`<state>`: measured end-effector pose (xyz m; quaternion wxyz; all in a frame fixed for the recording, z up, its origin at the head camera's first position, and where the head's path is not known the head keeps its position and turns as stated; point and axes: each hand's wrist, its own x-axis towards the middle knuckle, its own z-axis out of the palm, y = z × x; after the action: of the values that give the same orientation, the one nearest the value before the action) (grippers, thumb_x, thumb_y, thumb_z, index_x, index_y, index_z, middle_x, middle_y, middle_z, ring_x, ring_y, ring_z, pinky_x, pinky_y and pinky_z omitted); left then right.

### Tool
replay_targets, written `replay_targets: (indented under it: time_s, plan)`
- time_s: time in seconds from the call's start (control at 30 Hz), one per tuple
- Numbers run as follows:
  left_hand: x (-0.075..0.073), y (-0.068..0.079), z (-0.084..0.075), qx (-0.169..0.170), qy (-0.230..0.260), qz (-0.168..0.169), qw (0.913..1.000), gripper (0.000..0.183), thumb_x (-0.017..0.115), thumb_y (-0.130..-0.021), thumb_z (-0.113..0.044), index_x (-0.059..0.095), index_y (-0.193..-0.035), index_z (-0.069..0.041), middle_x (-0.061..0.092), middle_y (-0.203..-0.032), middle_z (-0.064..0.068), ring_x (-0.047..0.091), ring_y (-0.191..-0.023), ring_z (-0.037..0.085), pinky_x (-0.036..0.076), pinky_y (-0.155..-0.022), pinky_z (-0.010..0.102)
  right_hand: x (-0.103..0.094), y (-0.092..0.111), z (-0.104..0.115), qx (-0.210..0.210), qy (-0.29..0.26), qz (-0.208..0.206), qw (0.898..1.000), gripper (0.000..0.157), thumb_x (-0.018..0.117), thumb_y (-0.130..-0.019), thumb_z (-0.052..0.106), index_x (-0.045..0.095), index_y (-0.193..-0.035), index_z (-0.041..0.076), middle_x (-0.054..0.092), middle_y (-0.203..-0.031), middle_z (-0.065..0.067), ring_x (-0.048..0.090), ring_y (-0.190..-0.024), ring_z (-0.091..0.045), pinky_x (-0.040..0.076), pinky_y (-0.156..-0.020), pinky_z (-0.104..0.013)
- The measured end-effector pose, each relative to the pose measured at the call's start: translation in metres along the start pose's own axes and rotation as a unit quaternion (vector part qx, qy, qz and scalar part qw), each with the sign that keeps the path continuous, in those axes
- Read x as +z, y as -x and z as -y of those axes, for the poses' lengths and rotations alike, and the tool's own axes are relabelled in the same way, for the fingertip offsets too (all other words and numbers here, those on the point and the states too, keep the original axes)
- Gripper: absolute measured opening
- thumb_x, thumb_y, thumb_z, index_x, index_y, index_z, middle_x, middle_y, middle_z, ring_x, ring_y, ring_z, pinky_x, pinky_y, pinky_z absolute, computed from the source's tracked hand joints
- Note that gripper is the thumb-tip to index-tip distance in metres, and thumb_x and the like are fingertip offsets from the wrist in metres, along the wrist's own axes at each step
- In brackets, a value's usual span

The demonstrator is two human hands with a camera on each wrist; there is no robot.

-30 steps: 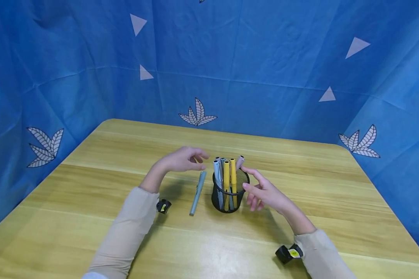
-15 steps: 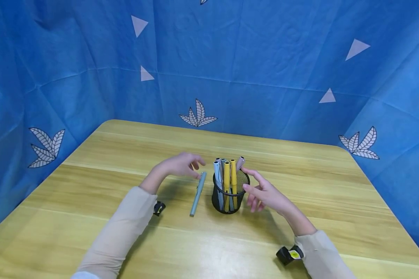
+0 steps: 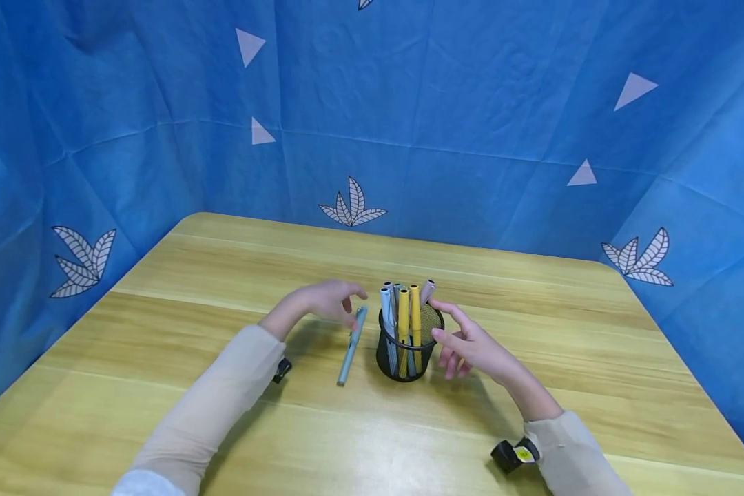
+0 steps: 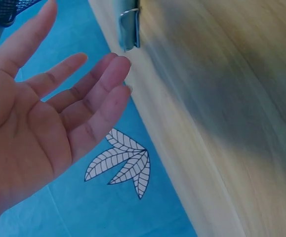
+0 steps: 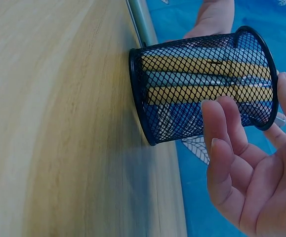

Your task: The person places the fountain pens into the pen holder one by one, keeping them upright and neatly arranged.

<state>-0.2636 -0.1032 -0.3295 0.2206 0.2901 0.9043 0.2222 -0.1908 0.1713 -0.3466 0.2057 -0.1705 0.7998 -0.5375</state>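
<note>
A grey-green pen (image 3: 348, 358) with a clip lies on the table, left of a black mesh pen holder (image 3: 384, 358). My left hand (image 3: 330, 301) hovers over the pen's far end with fingers loosely bent, one fingertip overlapping the pen in the head view. In the left wrist view, that palm (image 4: 29, 123) holds nothing, and the pen's clip end (image 4: 129, 29) shows just beyond the fingertips. Several pens stand in the holder, among them yellow pens (image 3: 404, 313), a pale blue pen (image 3: 385, 301) and a lilac pen (image 3: 428, 289). My right hand (image 3: 474, 348) touches the holder's rim with thumb and index fingertips, other fingers loosely curved beside the mesh.
The wooden table (image 3: 372, 441) runs back to a blue curtain (image 3: 471, 124) with leaf and triangle prints. Each wrist wears a small black camera, such as the right one's camera (image 3: 506, 455).
My left hand has come down toward the table, its fingers dropping from above the pen's far end to right at it. The right hand, holder and pen stay put.
</note>
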Motion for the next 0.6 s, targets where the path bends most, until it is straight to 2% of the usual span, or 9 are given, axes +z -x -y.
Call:
replay_targets:
  time_s: [0.13, 0.23, 0.3, 0.37, 0.47, 0.53, 0.6]
  plan:
    - [0.003, -0.004, 0.002, -0.017, 0.006, 0.021, 0.9996, 0.075, 0.075, -0.072, -0.021, 0.036, -0.135, -0.006, 0.056, -0.096, 0.008, 0.053, -0.086, 0.018, 0.047, -0.072, 0.029, 0.0, 0.0, 0.001, 0.0, 0.001, -0.002, 1.0, 0.058, 0.045, -0.095, 0.027, 0.014, -0.143, 0.017, 0.058, -0.066, -0.014, 0.058, -0.053, -0.032, 0.047, -0.043, -0.037]
    - [0.006, -0.007, 0.002, -0.03, 0.01, 0.037, 0.9988, 0.079, 0.075, -0.072, -0.021, 0.032, -0.137, -0.008, 0.055, -0.103, 0.008, 0.053, -0.086, 0.017, 0.046, -0.073, 0.03, 0.001, 0.0, 0.0, 0.001, 0.003, -0.003, 1.0, 0.058, 0.045, -0.095, 0.027, 0.014, -0.143, 0.018, 0.058, -0.066, -0.014, 0.058, -0.052, -0.032, 0.046, -0.042, -0.036]
    - [0.007, -0.009, 0.002, -0.038, 0.014, 0.049, 0.998, 0.081, 0.075, -0.072, -0.021, 0.03, -0.138, -0.009, 0.053, -0.106, 0.009, 0.052, -0.077, 0.016, 0.047, -0.07, 0.031, 0.001, 0.0, 0.0, 0.0, 0.002, -0.003, 1.0, 0.057, 0.044, -0.095, 0.026, 0.014, -0.143, 0.018, 0.057, -0.066, -0.014, 0.058, -0.052, -0.032, 0.046, -0.041, -0.035]
    - [0.008, -0.011, 0.002, -0.048, 0.016, 0.063, 0.9967, 0.081, 0.074, -0.074, -0.021, 0.027, -0.14, -0.01, 0.055, -0.099, 0.008, 0.049, -0.065, 0.013, 0.046, -0.062, 0.028, 0.001, 0.0, 0.001, -0.001, -0.001, -0.002, 1.0, 0.058, 0.044, -0.095, 0.026, 0.014, -0.143, 0.017, 0.057, -0.066, -0.014, 0.058, -0.052, -0.032, 0.046, -0.041, -0.034]
    - [0.009, -0.015, 0.002, -0.065, 0.026, 0.081, 0.9942, 0.081, 0.072, -0.075, -0.02, 0.024, -0.141, -0.012, 0.052, -0.075, 0.004, 0.04, -0.048, 0.012, 0.04, -0.048, 0.024, 0.001, 0.0, 0.001, -0.003, -0.004, 0.0, 1.0, 0.058, 0.044, -0.095, 0.026, 0.013, -0.143, 0.017, 0.057, -0.066, -0.014, 0.058, -0.052, -0.033, 0.045, -0.04, -0.033]
    - [0.009, -0.017, 0.002, -0.072, 0.028, 0.089, 0.9931, 0.081, 0.072, -0.076, -0.02, 0.023, -0.141, -0.013, 0.049, -0.063, 0.002, 0.038, -0.045, 0.011, 0.036, -0.044, 0.022, 0.001, 0.0, 0.002, -0.003, -0.004, 0.0, 1.0, 0.058, 0.044, -0.095, 0.026, 0.013, -0.143, 0.018, 0.057, -0.066, -0.015, 0.058, -0.052, -0.033, 0.045, -0.04, -0.032]
    - [0.01, -0.018, 0.001, -0.075, 0.026, 0.088, 0.9929, 0.082, 0.072, -0.076, -0.02, 0.023, -0.141, -0.013, 0.048, -0.061, 0.001, 0.038, -0.045, 0.011, 0.035, -0.043, 0.022, 0.0, 0.0, 0.002, -0.005, -0.001, 0.001, 1.0, 0.057, 0.044, -0.095, 0.025, 0.013, -0.143, 0.017, 0.057, -0.066, -0.015, 0.058, -0.052, -0.033, 0.045, -0.04, -0.032]
